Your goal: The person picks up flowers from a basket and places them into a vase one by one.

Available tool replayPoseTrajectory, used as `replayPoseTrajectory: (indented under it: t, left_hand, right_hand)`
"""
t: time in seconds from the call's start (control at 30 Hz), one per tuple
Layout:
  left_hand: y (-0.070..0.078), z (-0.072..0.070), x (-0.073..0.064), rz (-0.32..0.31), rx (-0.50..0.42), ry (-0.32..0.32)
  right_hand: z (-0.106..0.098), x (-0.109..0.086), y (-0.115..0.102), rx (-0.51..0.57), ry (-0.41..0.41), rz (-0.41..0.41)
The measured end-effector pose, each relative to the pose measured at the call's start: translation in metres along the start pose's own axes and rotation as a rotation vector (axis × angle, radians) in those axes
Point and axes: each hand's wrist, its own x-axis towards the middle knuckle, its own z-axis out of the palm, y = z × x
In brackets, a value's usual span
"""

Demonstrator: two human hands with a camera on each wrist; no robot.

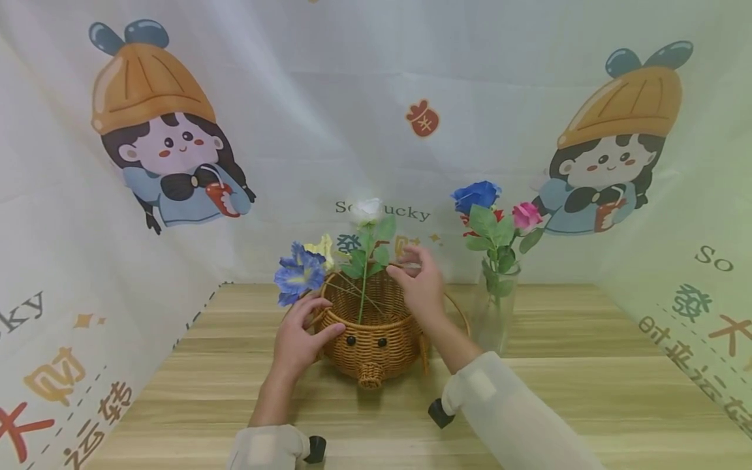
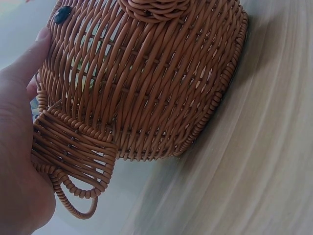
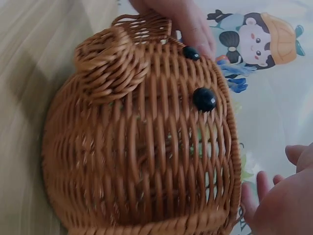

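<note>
A brown wicker basket point(image 1: 373, 349) with an animal face, black bead eyes and a round snout stands on the table. My left hand point(image 1: 302, 339) grips its left rim, thumb toward the front; in the left wrist view the basket's woven ear point(image 2: 73, 147) lies beside the palm. Over the right rim hovers my right hand point(image 1: 424, 287), fingers loosely bent; the right wrist view shows nothing held in this hand point(image 3: 283, 200). A white rose point(image 1: 369, 210) rises upright from the basket. A blue-purple flower point(image 1: 299, 271) and a yellow flower point(image 1: 323, 251) lean out over the left rim.
To the right of the basket stands a clear glass vase point(image 1: 496, 320) holding a blue rose point(image 1: 477, 196), a pink rose point(image 1: 527, 215) and a partly hidden red flower. Printed cloth point(image 1: 329, 117) hangs behind and beside the wood-grain table point(image 1: 194, 391).
</note>
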Motion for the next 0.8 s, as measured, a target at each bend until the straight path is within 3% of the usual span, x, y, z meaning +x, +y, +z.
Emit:
replayPoseTrajectory:
  t: [0.13,0.4,0.6,0.8]
  left_hand:
    - [-0.001,0.0,0.0,-0.004,-0.001,0.003]
    - [-0.003,0.0,-0.001,-0.008,-0.014,-0.006]
    - [-0.001,0.002,0.0,0.004,-0.011,-0.007]
    - [-0.001,0.001,0.0,0.005,-0.016,-0.003]
  right_hand:
    - [0.009,0.005,-0.002,0.08,-0.071,0.077]
    - [0.025,0.012,0.003,0.141,-0.197,0.206]
    - [0.031,0.018,0.013,0.143,-0.234,0.277]
    - [0.034,0.021,0.014,0.125,-0.354,0.328]
